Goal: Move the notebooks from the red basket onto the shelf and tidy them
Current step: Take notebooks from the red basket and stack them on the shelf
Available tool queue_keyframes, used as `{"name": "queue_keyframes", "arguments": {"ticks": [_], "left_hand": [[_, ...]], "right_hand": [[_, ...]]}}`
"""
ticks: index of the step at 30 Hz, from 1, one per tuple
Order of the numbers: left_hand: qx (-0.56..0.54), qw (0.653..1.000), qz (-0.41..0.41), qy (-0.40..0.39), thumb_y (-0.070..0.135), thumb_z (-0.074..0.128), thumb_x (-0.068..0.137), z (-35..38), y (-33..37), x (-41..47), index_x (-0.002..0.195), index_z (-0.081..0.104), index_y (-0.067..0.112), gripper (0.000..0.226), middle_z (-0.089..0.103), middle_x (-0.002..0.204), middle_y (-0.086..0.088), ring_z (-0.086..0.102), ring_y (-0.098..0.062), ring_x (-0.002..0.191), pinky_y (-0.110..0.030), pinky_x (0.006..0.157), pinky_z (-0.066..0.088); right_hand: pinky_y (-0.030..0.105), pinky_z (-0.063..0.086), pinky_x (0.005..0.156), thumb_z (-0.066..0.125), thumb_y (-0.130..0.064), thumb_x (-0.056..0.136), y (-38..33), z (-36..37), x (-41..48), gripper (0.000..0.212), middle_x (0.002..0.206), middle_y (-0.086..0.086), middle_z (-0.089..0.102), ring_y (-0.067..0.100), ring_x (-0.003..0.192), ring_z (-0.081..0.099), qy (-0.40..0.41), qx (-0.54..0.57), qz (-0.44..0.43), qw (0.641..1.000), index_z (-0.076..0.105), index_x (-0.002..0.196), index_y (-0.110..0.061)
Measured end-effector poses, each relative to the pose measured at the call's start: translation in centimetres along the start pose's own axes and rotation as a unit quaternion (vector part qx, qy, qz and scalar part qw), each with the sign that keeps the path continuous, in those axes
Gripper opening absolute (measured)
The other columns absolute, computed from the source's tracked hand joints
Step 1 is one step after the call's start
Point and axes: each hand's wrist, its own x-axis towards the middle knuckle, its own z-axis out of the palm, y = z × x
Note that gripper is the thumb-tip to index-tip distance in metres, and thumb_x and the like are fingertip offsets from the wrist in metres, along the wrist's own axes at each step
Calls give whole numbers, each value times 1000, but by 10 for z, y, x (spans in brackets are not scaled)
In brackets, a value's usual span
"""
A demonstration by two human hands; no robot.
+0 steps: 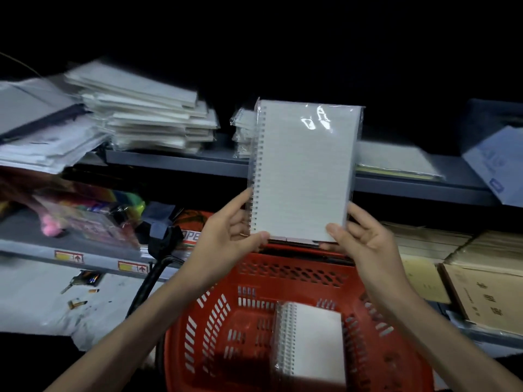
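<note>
Both hands are on it. The left hand point(226, 230) has its grip pinched on the lower left corner of the notebook point(302, 171), thumb flat on the front cover, fingers tucked behind the wire spiral. The right hand point(365, 236) mirrors it: thumb pressed on the lower right corner, fingers curled round the back edge. So that is a two-handed pinch, with the notebook upright, spiral on the left, and its clear plastic wrap catching the light near the top. A few more edges peek out under its bottom edge; whether that is one book or several held together, I cannot tell.

The notebook hangs in the air just above the far rim of the red basket point(215, 321), its upper half in front of the grey shelf point(175, 162). Down in the basket, a stack of wrapped spiral notebooks point(314, 343) lies flat against the right wall.

On the shelf, behind the held notebook's left edge, sits a small stack of wrapped pads point(240, 131). Further left there's a taller, untidy pile of white books point(152, 120), fanned out and leaning. To the right a single flat pad point(396, 162) lies on the shelf board, and beyond it a pale blue box point(495, 165) tilts at the frame's edge.

One level down, the lower shelf point(70, 250) on the left carries bright, colourful packets point(93, 213). On the right, brown paper folders point(467, 264) are stacked in rows. Small scraps lie on the pale floor point(42, 301) at lower left.
</note>
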Motion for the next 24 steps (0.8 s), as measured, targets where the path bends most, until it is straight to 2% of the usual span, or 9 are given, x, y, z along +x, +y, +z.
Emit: {"name": "queue_keyframes", "arguments": {"ticks": [4,8,12,15,19,20,21,23,24], "left_hand": [[-16,1000,10,0,-7,75,88,-9,34,15,141,48,40,76,77,117,-8,71,-42,103,-44,91,62],[-34,999,19,34,-6,75,89,-17,58,40,154,46,18,75,75,125,-5,75,-18,95,-23,75,59],[-15,998,36,52,-6,74,89,-29,85,83,154,47,14,73,74,127,-6,75,-15,99,-21,71,58],[1,997,35,76,-5,75,88,-39,105,117,138,61,7,53,78,102,-12,71,-13,76,-22,61,55],[29,993,-42,103,5,76,93,-43,102,145,105,65,4,16,73,70,-12,68,-17,52,-24,45,52],[47,990,-72,108,8,76,94,-41,97,147,107,63,1,20,72,63,-11,66,-18,47,-24,41,50],[64,986,-98,116,13,76,95,-40,90,147,120,60,-2,34,71,59,-11,65,-19,44,-23,38,47],[78,980,-119,137,22,79,94,-39,80,147,146,47,2,65,71,59,-11,64,-21,43,-22,35,42],[85,979,-114,149,24,80,93,-40,78,148,149,45,4,69,72,58,-10,64,-21,43,-22,35,41]], "right_hand": [[27,62,68,61,-2,99,-31,11,24,46,102,3,80,23,74,76,4,-17,-33,999,53,142,-16],[27,54,53,62,-4,100,-56,24,58,44,80,15,72,23,55,66,17,-46,-63,997,47,141,-7],[23,53,57,67,3,94,-89,35,104,45,90,14,72,19,65,67,5,-53,-52,997,51,136,-5],[22,55,59,66,8,92,-106,44,144,41,88,15,71,16,66,67,9,-85,-63,994,58,131,0],[22,50,64,76,-15,92,-94,50,178,28,83,7,71,11,65,62,71,-241,-54,966,68,115,1],[22,49,69,76,-21,93,-86,51,178,24,88,6,73,11,71,64,72,-307,-37,948,72,107,-2],[25,50,78,74,-25,94,-78,51,176,23,97,6,76,14,83,67,69,-351,-21,934,76,104,-4],[31,50,93,69,-28,97,-67,51,172,25,110,7,76,22,105,68,69,-359,-16,931,78,104,-6],[34,50,97,68,-29,98,-66,51,170,26,110,8,75,25,108,67,72,-354,-22,932,77,103,-5]]}}
